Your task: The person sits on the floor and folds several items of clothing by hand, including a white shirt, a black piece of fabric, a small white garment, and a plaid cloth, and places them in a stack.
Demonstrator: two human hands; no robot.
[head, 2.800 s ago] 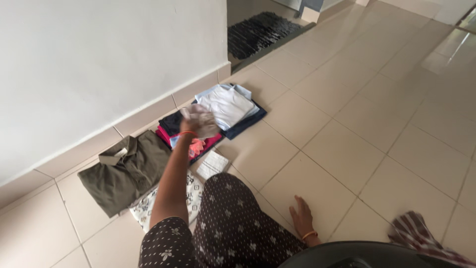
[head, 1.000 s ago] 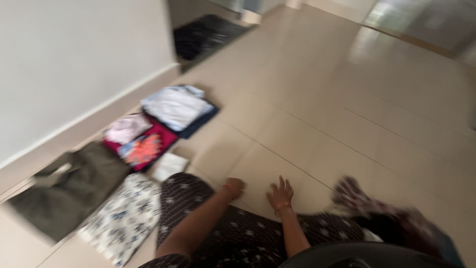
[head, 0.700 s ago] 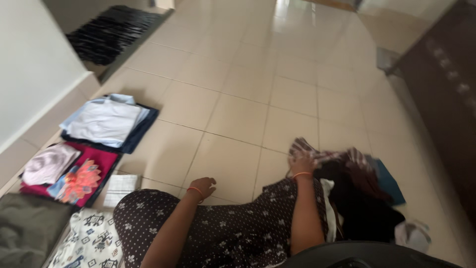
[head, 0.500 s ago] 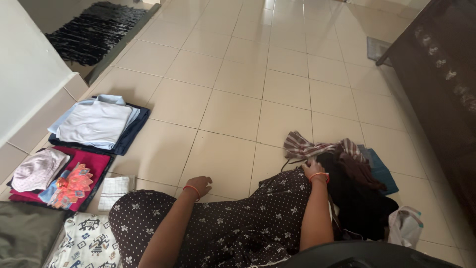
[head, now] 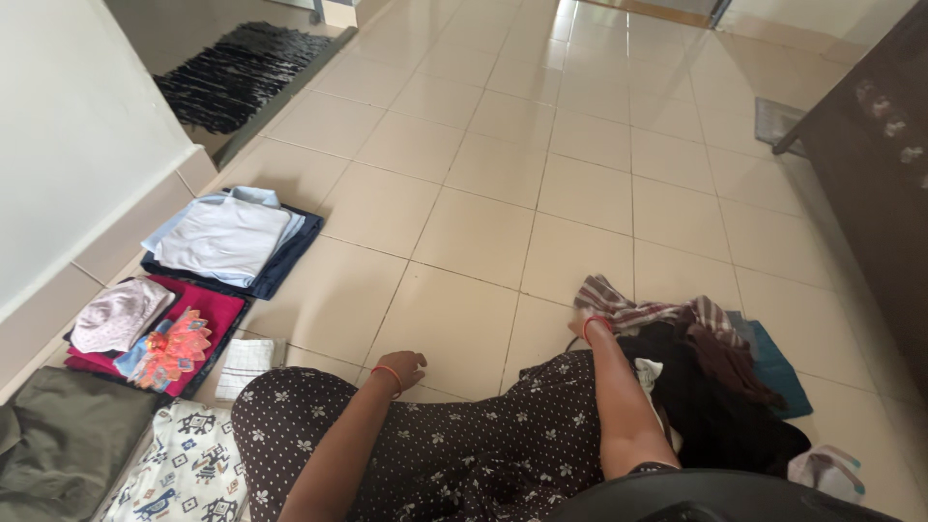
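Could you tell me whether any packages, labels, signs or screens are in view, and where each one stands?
None can be seen: only folded clothes by the wall, a loose clothes pile that the right hand reaches into, and the left hand resting on the tiled floor.

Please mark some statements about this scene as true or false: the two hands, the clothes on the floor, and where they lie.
1. The right hand reaches into the unfolded clothes pile. True.
2. The left hand holds a folded shirt. False: it holds nothing and is down at the tiled floor, beside the knee.
3. The light blue folded shirt lies on a dark navy garment. True.
4. The folded clothes lie at the person's right. False: they lie at the left, along the wall.
5. The black mat lies under the pile. False: it is far off, by the wall's end.
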